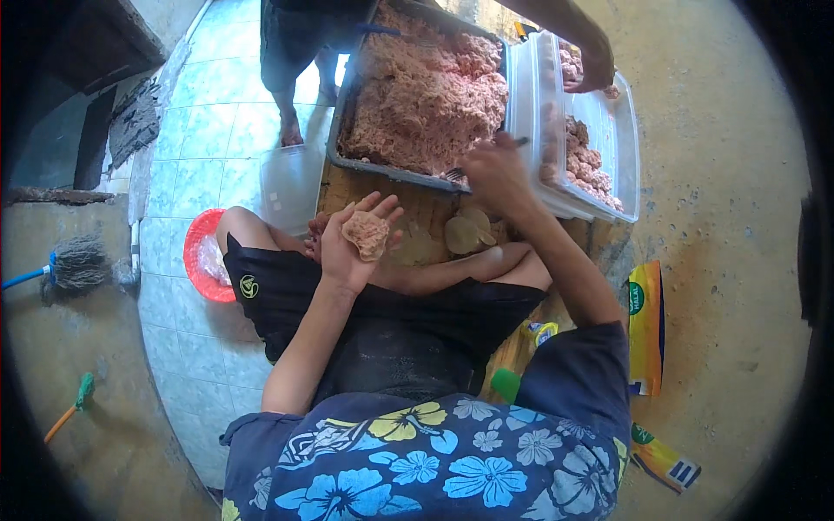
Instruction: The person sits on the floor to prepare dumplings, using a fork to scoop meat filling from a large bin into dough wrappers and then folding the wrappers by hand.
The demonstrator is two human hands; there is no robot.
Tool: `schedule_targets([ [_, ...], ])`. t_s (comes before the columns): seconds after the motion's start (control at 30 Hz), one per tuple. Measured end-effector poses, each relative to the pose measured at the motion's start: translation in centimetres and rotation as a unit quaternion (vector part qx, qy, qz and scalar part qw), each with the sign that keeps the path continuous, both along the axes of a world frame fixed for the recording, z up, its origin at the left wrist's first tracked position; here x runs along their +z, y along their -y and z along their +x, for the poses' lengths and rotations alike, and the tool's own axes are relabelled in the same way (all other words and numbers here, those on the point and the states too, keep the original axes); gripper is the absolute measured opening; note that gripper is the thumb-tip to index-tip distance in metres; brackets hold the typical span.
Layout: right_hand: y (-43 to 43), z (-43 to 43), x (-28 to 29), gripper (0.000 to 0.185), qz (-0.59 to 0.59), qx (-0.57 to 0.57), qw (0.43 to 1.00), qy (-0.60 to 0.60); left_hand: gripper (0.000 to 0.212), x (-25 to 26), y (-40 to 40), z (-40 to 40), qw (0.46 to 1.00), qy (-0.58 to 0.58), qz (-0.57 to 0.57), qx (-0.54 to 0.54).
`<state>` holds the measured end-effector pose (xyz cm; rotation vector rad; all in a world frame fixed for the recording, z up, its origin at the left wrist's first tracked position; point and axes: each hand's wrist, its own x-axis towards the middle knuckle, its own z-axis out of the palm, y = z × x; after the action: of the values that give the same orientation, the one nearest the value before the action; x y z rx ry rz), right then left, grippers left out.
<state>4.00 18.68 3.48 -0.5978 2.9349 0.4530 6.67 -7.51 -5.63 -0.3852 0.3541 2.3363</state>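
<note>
On the upturned palm of my left hand (340, 262) rests a thin, pale round wrapper with pink minced meat paste (365, 234) spread on it; my fingers are spread. My right hand (496, 174) grips a metal fork (455, 174), its tines over the near right corner of a dark grey tub (404, 177). A large mass of pink minced meat mixture (423, 91) fills that tub. Below my right hand, several pale round wrappers (464, 233) lie on the wooden board in front of my crossed legs.
Another person's hand (589, 71) reaches into a clear plastic container (625, 130) holding meat lumps (586, 159). To my left sit a red plastic basin (199, 260) and a translucent lid (293, 182). Yellow packets (645, 332) lie right. A mop (78, 260) lies far left.
</note>
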Motion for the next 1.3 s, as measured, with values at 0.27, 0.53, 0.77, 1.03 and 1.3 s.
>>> schedule_targets([
  [0.27, 6.1, 5.8, 6.7, 0.004, -0.384, -0.240, 0.889, -0.071, 0.067, 7.2, -7.3, -2.6, 0.984, 0.075, 0.154, 0.045],
  [0.53, 6.7, 7.4, 9.6, 0.010, -0.322, -0.164, 0.927, -0.098, 0.077, 4.6, -5.0, -3.7, 0.960, -0.022, 0.233, -0.151],
  [0.77, 6.4, 7.9, 8.5, 0.013, -0.227, -0.223, 0.936, -0.149, 0.072, 5.3, -4.1, -2.9, 0.976, -0.078, 0.195, -0.050],
  [1.03, 5.8, 7.4, 5.5, 0.007, -0.495, -0.135, 0.857, -0.055, 0.065, 4.4, -3.1, -3.2, 0.933, -0.330, -0.095, -0.110],
  [1.3, 7.4, 10.3, 1.2, 0.011, -0.557, -0.344, 0.744, -0.132, 0.071, 8.6, -1.9, -3.8, 0.693, -0.616, -0.374, 0.010],
])
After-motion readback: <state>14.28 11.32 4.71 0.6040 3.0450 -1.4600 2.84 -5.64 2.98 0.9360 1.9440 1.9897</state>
